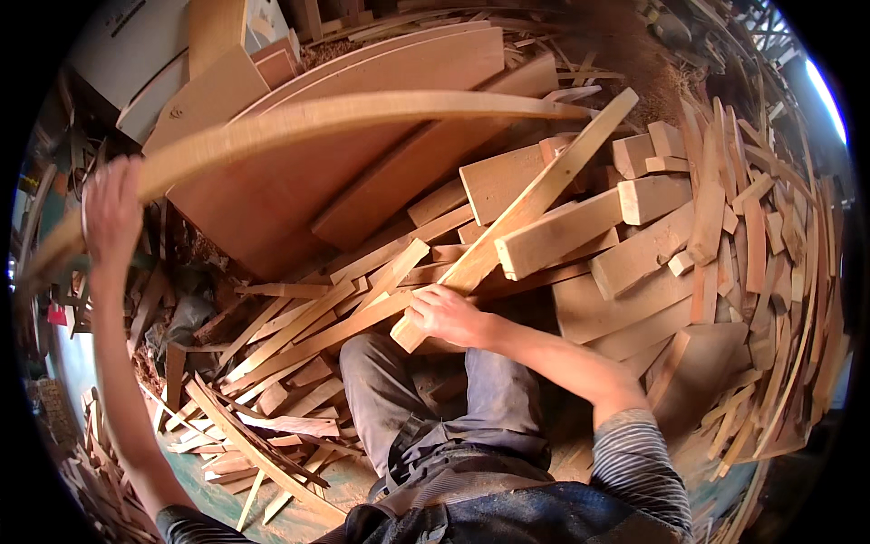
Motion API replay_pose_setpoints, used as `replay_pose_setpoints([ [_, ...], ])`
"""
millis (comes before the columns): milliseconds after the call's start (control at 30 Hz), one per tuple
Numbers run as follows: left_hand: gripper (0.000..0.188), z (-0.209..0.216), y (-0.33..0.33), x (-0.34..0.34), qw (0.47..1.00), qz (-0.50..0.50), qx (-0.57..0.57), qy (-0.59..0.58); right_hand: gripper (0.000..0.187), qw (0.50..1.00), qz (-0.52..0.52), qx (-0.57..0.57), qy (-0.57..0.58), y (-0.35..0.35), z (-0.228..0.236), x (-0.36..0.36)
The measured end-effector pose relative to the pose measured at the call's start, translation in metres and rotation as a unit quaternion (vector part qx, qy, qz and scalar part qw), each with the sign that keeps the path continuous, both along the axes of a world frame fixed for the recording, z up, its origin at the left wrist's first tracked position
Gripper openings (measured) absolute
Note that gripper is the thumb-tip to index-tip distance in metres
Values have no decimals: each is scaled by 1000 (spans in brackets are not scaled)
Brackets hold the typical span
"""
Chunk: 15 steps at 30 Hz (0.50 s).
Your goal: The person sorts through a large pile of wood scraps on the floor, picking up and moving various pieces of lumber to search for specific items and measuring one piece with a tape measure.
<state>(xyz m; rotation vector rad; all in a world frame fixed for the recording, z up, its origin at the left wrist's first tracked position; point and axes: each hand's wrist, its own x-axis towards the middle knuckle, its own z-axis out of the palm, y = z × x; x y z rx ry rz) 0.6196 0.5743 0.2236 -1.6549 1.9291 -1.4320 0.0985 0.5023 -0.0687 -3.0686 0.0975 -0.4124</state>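
Note:
My left hand (113,213), raised at the far left and a little blurred, is closed round a long, narrow wooden plank (362,109). The plank stretches from the left rim across the upper middle and looks bowed in this wide view. Near my knees, my right hand (444,315) grips the lower part of a straight, pale wooden batten (535,195). It slants up to the right, over other pieces of wood, with its far end close to the plank's right end. Part of each grip is hidden behind the hand.
Broad reddish boards (299,181) lean beyond the plank. Thick wood blocks (562,236) are piled at the right, beside many upright strips. Thin offcuts (272,426) lie heaped at the lower left, near my legs. A white panel (127,45) stands at the upper left.

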Motion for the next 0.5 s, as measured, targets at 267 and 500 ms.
replay_pose_setpoints([
  [267,20,-59,192,-176,993,70,5,97,45,394,-197,852,-281,9,26,11],
  [500,20,-93,244,-259,971,139,-45,191,46,160,-100,876,-444,-33,19,48],
])
